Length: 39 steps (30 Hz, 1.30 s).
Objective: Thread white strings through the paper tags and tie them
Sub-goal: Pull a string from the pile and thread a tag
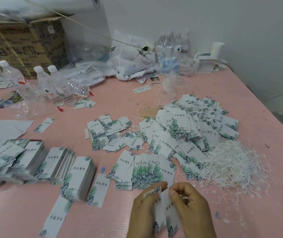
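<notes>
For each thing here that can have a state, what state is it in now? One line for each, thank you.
Left hand: grips the held tags.
Right hand: pinches the top of the held tags.
Held tags: upright between both hands, off the table.
Neat tag stacks: stacked, lying flat.
White strings: loose tangled heap.
Capped bottles: upright, closed.
Cardboard box: flaps open.

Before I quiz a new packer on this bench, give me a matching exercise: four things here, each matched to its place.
Things:
1. loose white strings
2. cardboard box
3. neat tag stacks
4. held tags

Places:
A. far left corner
B. between both hands
C. right of the tag heap
D. near left of the table

Pairs: 1-C, 2-A, 3-D, 4-B
</notes>
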Tool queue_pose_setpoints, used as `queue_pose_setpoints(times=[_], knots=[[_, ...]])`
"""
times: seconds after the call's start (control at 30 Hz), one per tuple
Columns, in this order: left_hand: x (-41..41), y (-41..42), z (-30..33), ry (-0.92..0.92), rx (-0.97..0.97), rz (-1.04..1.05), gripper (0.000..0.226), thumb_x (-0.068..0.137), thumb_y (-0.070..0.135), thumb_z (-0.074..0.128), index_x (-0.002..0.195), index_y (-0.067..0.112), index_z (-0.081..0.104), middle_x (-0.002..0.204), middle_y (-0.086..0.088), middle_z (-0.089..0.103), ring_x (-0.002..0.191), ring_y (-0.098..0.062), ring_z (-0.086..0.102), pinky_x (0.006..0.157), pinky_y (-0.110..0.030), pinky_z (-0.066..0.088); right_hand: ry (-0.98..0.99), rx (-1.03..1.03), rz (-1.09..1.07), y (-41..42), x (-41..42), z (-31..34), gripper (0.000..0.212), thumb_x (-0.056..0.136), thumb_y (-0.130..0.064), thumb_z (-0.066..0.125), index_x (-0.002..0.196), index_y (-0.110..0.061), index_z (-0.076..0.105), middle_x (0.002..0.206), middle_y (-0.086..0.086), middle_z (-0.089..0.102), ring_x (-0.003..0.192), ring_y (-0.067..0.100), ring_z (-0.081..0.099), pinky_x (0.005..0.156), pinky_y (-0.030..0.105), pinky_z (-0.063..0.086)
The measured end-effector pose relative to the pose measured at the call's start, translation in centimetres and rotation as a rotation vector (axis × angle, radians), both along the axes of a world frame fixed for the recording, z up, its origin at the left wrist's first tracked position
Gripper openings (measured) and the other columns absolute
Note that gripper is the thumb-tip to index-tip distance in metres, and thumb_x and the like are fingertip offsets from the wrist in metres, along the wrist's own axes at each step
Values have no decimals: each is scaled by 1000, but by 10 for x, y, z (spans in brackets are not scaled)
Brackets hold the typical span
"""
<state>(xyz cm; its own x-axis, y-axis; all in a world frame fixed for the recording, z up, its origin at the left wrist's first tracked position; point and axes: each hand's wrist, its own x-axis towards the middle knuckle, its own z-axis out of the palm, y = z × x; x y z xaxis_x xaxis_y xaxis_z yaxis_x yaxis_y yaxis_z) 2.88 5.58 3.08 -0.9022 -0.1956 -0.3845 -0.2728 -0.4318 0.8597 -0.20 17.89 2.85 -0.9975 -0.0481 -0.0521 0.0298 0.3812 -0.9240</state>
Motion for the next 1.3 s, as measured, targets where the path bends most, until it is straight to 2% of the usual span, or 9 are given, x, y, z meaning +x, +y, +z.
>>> queue_pose_setpoints(times=[0.3, 0.5, 0.6, 0.67, 0.8, 0.87, 0.97, 1.03, 1.3], knots=[[-3, 0, 1, 38, 22, 70, 31, 57, 4, 79, 88, 7, 79, 81, -18, 74, 68, -21, 69, 59, -26, 56, -94, -116, 70, 4, -5, 16, 29, 78, 1, 74, 63, -23, 69, 62, 1, 67, 49, 9, 44, 51, 13, 39], [0, 3, 3, 63, -156, 107, 26, 62, 15, 77, 88, 12, 78, 79, -14, 75, 69, -18, 67, 65, -29, 53, -146, -116, 108, 8, -6, 21, 27, 76, 4, 74, 62, -19, 72, 54, -2, 64, 45, 3, 46, 49, 10, 39], [0, 11, 10, 65, -108, 139, 16, 76, 0, 76, 92, -1, 71, 70, -12, 72, 59, -16, 64, 56, -23, 53, -201, -157, 94, 8, -6, 18, 23, 80, 0, 71, 69, -20, 75, 61, -1, 68, 46, 3, 49, 47, 12, 40], [2, 13, 18, 96, -106, 131, 11, 86, -16, 63, 94, -8, 66, 64, -8, 69, 54, -12, 62, 52, -17, 50, -359, -464, -17, 12, -9, 10, 23, 90, 2, 59, 81, -13, 74, 67, 8, 65, 37, 9, 39, 34, 18, 31], [3, 7, 19, 118, -223, 143, 13, 90, -11, 59, 93, -2, 66, 74, -11, 72, 59, -6, 67, 56, -12, 49, -535, -1054, -213, 24, -17, 4, 22, 96, -2, 43, 92, -2, 64, 64, 7, 55, 29, 4, 28, 29, 8, 18], [3, 7, 17, 101, -234, 175, 12, 91, -7, 61, 94, 3, 67, 71, -14, 73, 60, -12, 67, 57, -16, 50, -444, -948, -168, 23, -16, 11, 16, 90, -11, 54, 91, -7, 69, 61, 4, 50, 31, 5, 26, 31, 9, 18], [0, 11, 14, 99, -228, 180, 11, 80, 11, 73, 90, 15, 72, 72, -14, 74, 64, -20, 69, 59, -24, 51, -148, -356, 7, 14, -4, 22, 16, 81, -14, 71, 89, -28, 75, 60, -1, 56, 40, 8, 36, 37, 19, 33], [-2, 13, 12, 91, -239, 190, 17, 68, 19, 69, 84, 21, 75, 75, -10, 75, 64, -16, 69, 59, -22, 52, 52, -117, 75, 5, 0, 24, 27, 78, -9, 77, 83, -36, 74, 69, -4, 59, 48, 1, 44, 50, 11, 40], [-3, 8, 8, 55, -247, 201, 24, 65, 20, 72, 89, 17, 76, 77, -5, 76, 64, -8, 68, 57, -16, 51, 169, 8, 92, 1, 0, 21, 30, 76, -2, 78, 71, -32, 72, 66, -6, 58, 48, 12, 47, 51, 12, 38]])
